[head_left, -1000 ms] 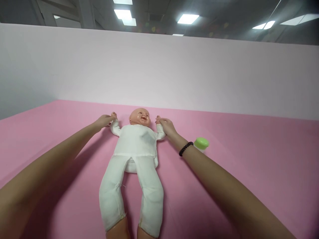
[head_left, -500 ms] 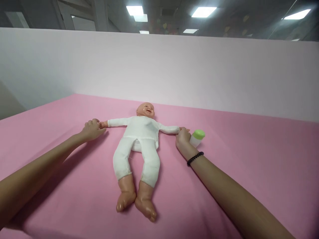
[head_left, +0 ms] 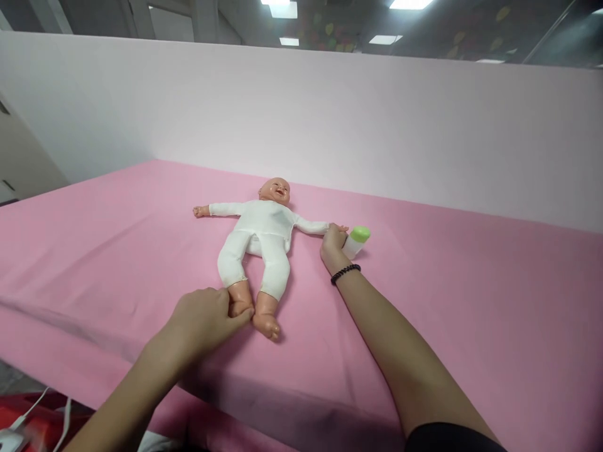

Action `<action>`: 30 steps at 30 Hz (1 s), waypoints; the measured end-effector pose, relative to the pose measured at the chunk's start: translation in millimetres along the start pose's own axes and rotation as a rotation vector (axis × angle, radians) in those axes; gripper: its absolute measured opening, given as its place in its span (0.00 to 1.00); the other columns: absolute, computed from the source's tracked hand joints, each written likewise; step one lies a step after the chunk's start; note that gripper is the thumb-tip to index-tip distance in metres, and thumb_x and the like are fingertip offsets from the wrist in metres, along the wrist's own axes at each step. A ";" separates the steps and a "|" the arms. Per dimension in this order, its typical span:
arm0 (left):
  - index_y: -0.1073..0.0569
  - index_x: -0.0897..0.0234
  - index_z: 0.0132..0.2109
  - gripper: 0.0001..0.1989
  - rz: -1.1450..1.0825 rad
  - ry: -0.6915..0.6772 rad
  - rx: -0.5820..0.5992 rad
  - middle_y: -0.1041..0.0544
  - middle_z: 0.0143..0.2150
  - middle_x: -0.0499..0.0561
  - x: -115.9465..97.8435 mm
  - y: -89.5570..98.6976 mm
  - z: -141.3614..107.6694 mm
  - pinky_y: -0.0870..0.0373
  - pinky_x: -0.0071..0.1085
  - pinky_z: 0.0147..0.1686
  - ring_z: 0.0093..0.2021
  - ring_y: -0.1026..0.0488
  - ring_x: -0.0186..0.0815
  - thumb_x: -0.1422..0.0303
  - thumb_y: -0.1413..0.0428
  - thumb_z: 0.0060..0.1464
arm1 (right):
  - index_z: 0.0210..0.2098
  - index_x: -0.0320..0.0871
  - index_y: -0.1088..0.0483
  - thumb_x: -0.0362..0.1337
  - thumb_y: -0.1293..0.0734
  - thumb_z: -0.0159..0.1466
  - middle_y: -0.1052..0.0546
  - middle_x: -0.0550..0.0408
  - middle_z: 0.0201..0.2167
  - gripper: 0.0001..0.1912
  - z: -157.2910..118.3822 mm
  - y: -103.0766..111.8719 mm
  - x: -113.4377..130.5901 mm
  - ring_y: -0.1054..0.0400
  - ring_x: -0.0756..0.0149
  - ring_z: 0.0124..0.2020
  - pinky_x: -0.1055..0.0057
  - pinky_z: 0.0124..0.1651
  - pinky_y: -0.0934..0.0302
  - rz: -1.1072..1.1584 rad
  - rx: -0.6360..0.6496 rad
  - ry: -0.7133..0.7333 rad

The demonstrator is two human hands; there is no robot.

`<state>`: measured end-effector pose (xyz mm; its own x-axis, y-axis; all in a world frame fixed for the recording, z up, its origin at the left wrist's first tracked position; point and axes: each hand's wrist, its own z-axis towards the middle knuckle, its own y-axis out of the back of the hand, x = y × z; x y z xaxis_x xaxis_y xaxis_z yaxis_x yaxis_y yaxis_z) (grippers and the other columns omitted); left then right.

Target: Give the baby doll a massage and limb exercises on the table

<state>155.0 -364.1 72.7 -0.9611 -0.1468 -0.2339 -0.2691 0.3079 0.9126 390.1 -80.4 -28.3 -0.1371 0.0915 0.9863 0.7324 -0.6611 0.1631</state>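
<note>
A baby doll in a white suit lies on its back on the pink cloth, arms spread and bare feet toward me. My left hand is closed around the doll's foot on the left, thumb along its near side. With fingers curled, my right hand holds the doll's hand on the right. A bottle with a green cap and pale body stands close beside my right hand, partly hidden by it.
Behind the cloth rises a white wall. The near edge of the cloth hangs down at the bottom. A red object with white cables is at the lower left, below the surface.
My left hand has let go of the doll's hand and moved down to its foot. My right hand keeps its place at the doll's other hand. The view has shifted.
</note>
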 end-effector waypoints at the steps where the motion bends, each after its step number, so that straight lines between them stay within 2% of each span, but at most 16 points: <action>1: 0.26 0.57 0.35 0.26 -0.051 0.013 -0.043 0.17 0.41 0.60 2.7 -7.6 -0.9 0.34 0.44 0.39 0.43 0.20 0.56 0.43 0.58 0.61 | 0.49 0.39 0.26 0.46 0.31 0.72 0.23 0.49 0.48 0.16 -0.7 0.8 0.5 0.27 0.58 0.50 0.53 0.57 0.31 -0.005 0.000 -0.007; 5: 0.30 0.55 0.37 0.21 -0.161 0.053 -0.179 0.17 0.42 0.60 23.9 -27.6 0.7 0.32 0.46 0.39 0.44 0.20 0.57 0.46 0.55 0.61 | 0.48 0.39 0.26 0.46 0.30 0.71 0.22 0.49 0.48 0.16 -5.5 4.1 3.7 0.26 0.59 0.49 0.54 0.56 0.30 -0.013 0.004 -0.015; 8: 0.32 0.55 0.36 0.18 -0.222 0.069 -0.306 0.18 0.39 0.57 44.0 -25.4 0.6 0.30 0.46 0.37 0.40 0.20 0.55 0.47 0.54 0.60 | 0.51 0.39 0.27 0.43 0.32 0.72 0.23 0.47 0.51 0.15 -12.8 5.0 9.5 0.26 0.57 0.52 0.54 0.57 0.31 0.038 0.015 0.033; 10: 0.30 0.55 0.38 0.16 -0.303 0.068 -0.458 0.17 0.40 0.55 55.1 -12.3 0.3 0.28 0.45 0.37 0.38 0.20 0.52 0.48 0.50 0.57 | 0.59 0.38 0.32 0.38 0.37 0.73 0.25 0.41 0.57 0.18 -19.4 4.8 18.9 0.29 0.55 0.59 0.55 0.62 0.34 0.101 0.025 0.097; 13: 0.26 0.55 0.44 0.16 -0.467 -0.041 -0.707 0.17 0.45 0.51 60.3 22.7 8.2 0.22 0.43 0.41 0.43 0.19 0.49 0.51 0.43 0.53 | 0.71 0.41 0.44 0.36 0.40 0.71 0.32 0.40 0.67 0.30 -30.0 3.9 44.2 0.35 0.63 0.67 0.64 0.66 0.38 0.214 0.097 0.274; 15: 0.24 0.56 0.47 0.17 -0.544 -0.156 -0.813 0.17 0.48 0.51 54.4 48.4 26.0 0.21 0.42 0.47 0.47 0.19 0.48 0.54 0.41 0.53 | 0.72 0.44 0.47 0.39 0.37 0.69 0.34 0.44 0.70 0.33 -37.1 1.9 64.0 0.35 0.66 0.68 0.68 0.65 0.37 0.303 0.219 0.491; 17: 0.26 0.59 0.52 0.19 -0.588 -0.246 -0.882 0.18 0.50 0.53 43.1 67.0 56.8 0.20 0.41 0.48 0.50 0.19 0.47 0.59 0.40 0.55 | 0.70 0.46 0.43 0.41 0.35 0.68 0.34 0.46 0.71 0.32 -44.8 -2.9 79.1 0.34 0.63 0.67 0.64 0.64 0.35 0.364 0.365 0.733; 19: 0.28 0.61 0.56 0.20 -0.579 -0.301 -0.894 0.19 0.52 0.56 30.3 74.0 96.0 0.20 0.41 0.47 0.49 0.19 0.46 0.66 0.42 0.57 | 0.69 0.46 0.41 0.40 0.36 0.69 0.35 0.44 0.72 0.30 -53.5 -10.3 84.7 0.35 0.58 0.68 0.57 0.67 0.37 0.323 0.531 0.953; 21: 0.28 0.64 0.53 0.15 -0.508 -0.332 -0.800 0.19 0.49 0.58 19.6 71.7 133.2 0.21 0.43 0.48 0.46 0.19 0.46 0.71 0.44 0.58 | 0.67 0.46 0.36 0.37 0.36 0.67 0.30 0.44 0.68 0.29 -62.5 -18.3 81.1 0.34 0.54 0.67 0.52 0.69 0.40 0.195 0.714 1.100; 23: 0.28 0.65 0.52 0.14 -0.472 -0.403 -0.748 0.19 0.49 0.60 14.1 68.6 155.8 0.21 0.43 0.49 0.47 0.20 0.46 0.73 0.46 0.58 | 0.63 0.47 0.30 0.34 0.35 0.63 0.24 0.46 0.63 0.28 -68.6 -23.8 73.7 0.30 0.51 0.64 0.50 0.70 0.40 0.088 0.860 1.183; 24: 0.29 0.65 0.53 0.15 -0.464 -0.432 -0.743 0.20 0.50 0.61 14.1 69.2 158.8 0.21 0.44 0.49 0.48 0.20 0.46 0.73 0.46 0.58 | 0.62 0.47 0.28 0.33 0.35 0.63 0.23 0.47 0.61 0.27 -69.3 -24.9 70.6 0.29 0.51 0.62 0.50 0.69 0.39 0.061 0.896 1.197; 25: 0.29 0.65 0.54 0.16 -0.464 -0.454 -0.753 0.20 0.51 0.61 16.3 71.9 155.6 0.20 0.44 0.49 0.49 0.20 0.47 0.72 0.46 0.59 | 0.63 0.48 0.29 0.33 0.35 0.64 0.23 0.48 0.61 0.28 -68.0 -24.8 68.9 0.28 0.52 0.62 0.50 0.68 0.38 0.068 0.887 1.186; 27: 0.29 0.64 0.56 0.17 -0.475 -0.449 -0.784 0.20 0.52 0.60 28.0 80.9 132.5 0.19 0.44 0.48 0.49 0.20 0.47 0.68 0.45 0.59 | 0.67 0.47 0.33 0.36 0.36 0.67 0.26 0.47 0.65 0.28 -58.9 -21.3 69.8 0.31 0.55 0.65 0.54 0.68 0.38 0.157 0.750 1.090; 30: 0.28 0.58 0.57 0.21 -0.502 -0.334 -0.845 0.19 0.53 0.55 61.1 82.4 75.2 0.17 0.44 0.49 0.48 0.19 0.47 0.59 0.42 0.59 | 0.68 0.47 0.36 0.37 0.34 0.68 0.30 0.47 0.67 0.29 -34.0 -11.9 73.6 0.35 0.62 0.67 0.64 0.67 0.38 0.354 0.355 0.678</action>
<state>69.4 -276.9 108.4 -0.7533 0.2322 -0.6153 -0.6360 -0.4954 0.5917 348.6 -91.1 41.4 -0.1479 -0.6191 0.7712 0.9581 -0.2832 -0.0436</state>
